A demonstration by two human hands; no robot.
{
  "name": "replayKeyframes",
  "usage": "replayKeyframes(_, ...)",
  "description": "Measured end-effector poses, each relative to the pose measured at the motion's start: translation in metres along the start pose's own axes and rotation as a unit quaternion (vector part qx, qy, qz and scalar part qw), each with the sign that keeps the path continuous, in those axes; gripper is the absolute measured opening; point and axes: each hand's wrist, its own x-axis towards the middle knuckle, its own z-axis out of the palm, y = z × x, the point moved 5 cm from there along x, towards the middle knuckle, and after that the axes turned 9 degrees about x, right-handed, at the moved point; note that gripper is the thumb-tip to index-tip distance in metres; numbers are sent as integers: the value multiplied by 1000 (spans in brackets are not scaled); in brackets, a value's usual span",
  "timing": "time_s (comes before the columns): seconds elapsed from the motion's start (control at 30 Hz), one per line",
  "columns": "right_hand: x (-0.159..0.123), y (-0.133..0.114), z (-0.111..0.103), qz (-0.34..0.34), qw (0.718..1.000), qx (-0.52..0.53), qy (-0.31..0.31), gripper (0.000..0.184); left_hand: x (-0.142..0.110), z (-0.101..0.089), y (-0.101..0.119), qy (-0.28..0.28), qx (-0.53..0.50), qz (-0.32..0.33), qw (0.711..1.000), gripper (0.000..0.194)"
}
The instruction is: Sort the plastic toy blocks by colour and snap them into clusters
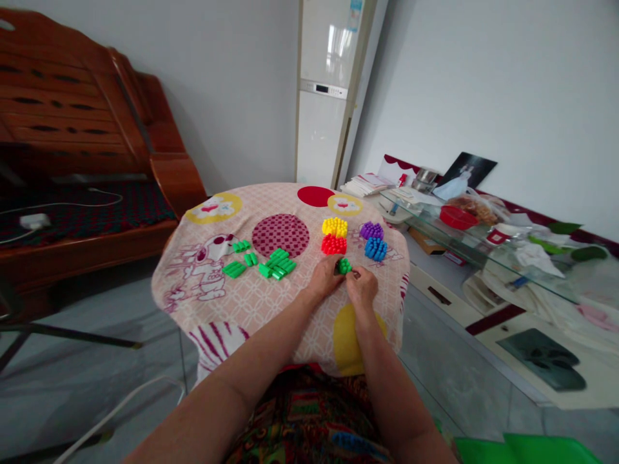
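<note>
My left hand (326, 277) and my right hand (362, 285) are close together on the right half of the round table. Their fingers close from both sides around a small cluster of green plastic pieces (345, 265) with knobbly tops. Just beyond the hands sits a red cluster (333, 244), and a yellow cluster (334, 227) stands directly behind it. To the right are a blue cluster (376, 249) and a purple cluster (371, 231). Loose green pieces (278, 263) lie in a pile left of my hands, with smaller green groups (234, 269) farther left.
A patterned tablecloth (285, 309) covers the table and hangs over its edge. At the right stands a low cabinet with a cluttered glass shelf (435, 222). A wooden bench (91, 212) is at the left, and a tall white appliance (322, 122) stands behind.
</note>
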Motion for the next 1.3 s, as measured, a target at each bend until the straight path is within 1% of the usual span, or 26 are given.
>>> replayKeyframes(0.07,0,1,-1,0,1000,8,8,31,-3,-1,0,-3,-10,7,1000,53)
replayKeyframes(0.13,1,2,-1,-2,1000,15,16,31,-6,-7,-3,8,-19,10,1000,55)
replayKeyframes(0.23,1,3,-1,-3,1000,18,19,30,-9,-28,-15,47,23,-10,999,50)
replayKeyframes(0.33,1,4,1,1,1000,11,16,28,-10,-62,-34,100,123,-74,985,43)
replayKeyframes(0.4,0,4,1,1,1000,8,16,27,-11,-85,-48,125,196,-137,963,39)
replayKeyframes(0.47,0,4,1,0,1000,4,17,26,-15,-100,-61,120,258,-204,937,35)
replayKeyframes(0.53,0,4,1,0,1000,-3,14,26,-18,-107,-71,90,294,-250,918,32)
replayKeyframes(0.6,1,4,1,1,1000,-10,11,26,-18,-105,-76,60,301,-254,917,30)
replayKeyframes(0.67,1,4,2,4,1000,-14,9,26,-16,-99,-74,55,288,-219,931,30)
replayKeyframes(0.77,2,5,3,11,1000,-18,1,25,-10,-92,-64,87,241,-158,954,39)
replayKeyframes(0.87,2,4,4,8,1000,-18,-3,26,-6,-86,-48,130,182,-94,970,41)
replayKeyframes(0.97,2,4,4,2,1000,-17,4,25,-4,-82,-33,163,137,-26,977,38)
replayKeyframes(1.03,2,4,4,1,1000,-18,7,25,-4,-80,-26,178,110,0,978,35)
replayKeyframes(1.1,3,4,4,0,1000,-18,9,25,-5,-78,-22,188,72,9,979,32)
replayKeyframes(1.17,2,4,4,-1,1000,-17,11,25,-6,-76,-23,192,13,-4,981,32)
replayKeyframes(1.23,2,4,3,1,1000,-16,13,25,-6,-71,-27,180,-63,-33,981,34)
replayKeyframes(1.3,2,4,3,1,1000,-12,16,25,-6,-65,-33,155,-136,-72,976,34)
